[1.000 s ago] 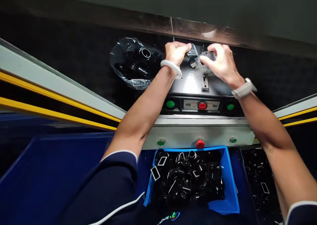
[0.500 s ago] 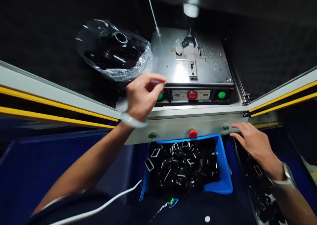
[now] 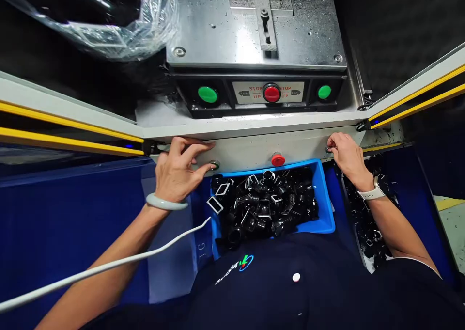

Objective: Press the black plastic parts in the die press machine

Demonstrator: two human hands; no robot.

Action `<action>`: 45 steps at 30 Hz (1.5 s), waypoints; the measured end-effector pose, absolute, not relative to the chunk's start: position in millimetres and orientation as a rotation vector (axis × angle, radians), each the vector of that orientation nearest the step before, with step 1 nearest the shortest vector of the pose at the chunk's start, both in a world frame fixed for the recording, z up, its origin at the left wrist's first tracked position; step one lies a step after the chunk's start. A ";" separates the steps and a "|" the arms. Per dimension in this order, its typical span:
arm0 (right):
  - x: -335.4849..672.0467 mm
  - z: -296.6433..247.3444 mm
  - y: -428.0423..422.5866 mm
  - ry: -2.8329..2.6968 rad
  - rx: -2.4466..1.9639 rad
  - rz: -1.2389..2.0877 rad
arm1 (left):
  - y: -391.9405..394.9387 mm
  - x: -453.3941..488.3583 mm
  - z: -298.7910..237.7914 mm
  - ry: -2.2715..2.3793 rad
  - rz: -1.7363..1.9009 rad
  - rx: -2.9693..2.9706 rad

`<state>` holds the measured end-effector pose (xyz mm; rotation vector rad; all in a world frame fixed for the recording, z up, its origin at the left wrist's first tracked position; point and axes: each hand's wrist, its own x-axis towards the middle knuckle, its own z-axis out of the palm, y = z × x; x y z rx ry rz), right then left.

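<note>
One machine: a steel-topped machine plate point(image 3: 301, 29) fills the top middle of the view, dusted with metal shavings and carrying a slotted metal fixture point(image 3: 263, 15).

Two side rails: yellow-striped guard rails point(image 3: 65, 126) run in from both sides and meet the grey front panel point(image 3: 247, 150) of the machine.

Three console buttons: a red stop button point(image 3: 271, 92) sits between two green start buttons point(image 3: 207, 94), on a black strip just below the plate.

Two bins: a blue bin point(image 3: 319, 199) sits directly under the front panel, between the forearms; a dark bin point(image 3: 363, 218) lies just right of it, holding a heap of black parts.

One bag: a clear plastic bag point(image 3: 145, 29) of dark parts lies left of the plate, well above the hands.

Many parts: black plastic fittings point(image 3: 265, 209) fill the blue bin in a loose jumble, just below both hands and touching neither.

Left hand: the left hand point(image 3: 178, 167) is open, fingers spread across the panel's lower edge beside a small green button point(image 3: 214, 165), pinching nothing; a pale bangle point(image 3: 165, 203) circles the wrist.

Right hand: the right hand point(image 3: 347, 158) is open, fingertips resting on the panel, pinching nothing; a white watch point(image 3: 374, 190) sits on the wrist.
</note>
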<state>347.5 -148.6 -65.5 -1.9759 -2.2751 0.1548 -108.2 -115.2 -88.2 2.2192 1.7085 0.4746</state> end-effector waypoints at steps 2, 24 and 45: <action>338.9 -64.7 -155.0 -2.290 -1.999 0.118 | -120.7 -103.8 -85.5 1.734 0.479 2.203; 268.9 -150.4 -225.1 -2.843 -1.975 0.336 | -130.3 17.6 -58.0 1.125 0.003 2.246; 274.5 -62.3 -210.2 -2.440 -1.828 0.569 | -116.9 -16.4 -59.6 0.886 0.695 0.820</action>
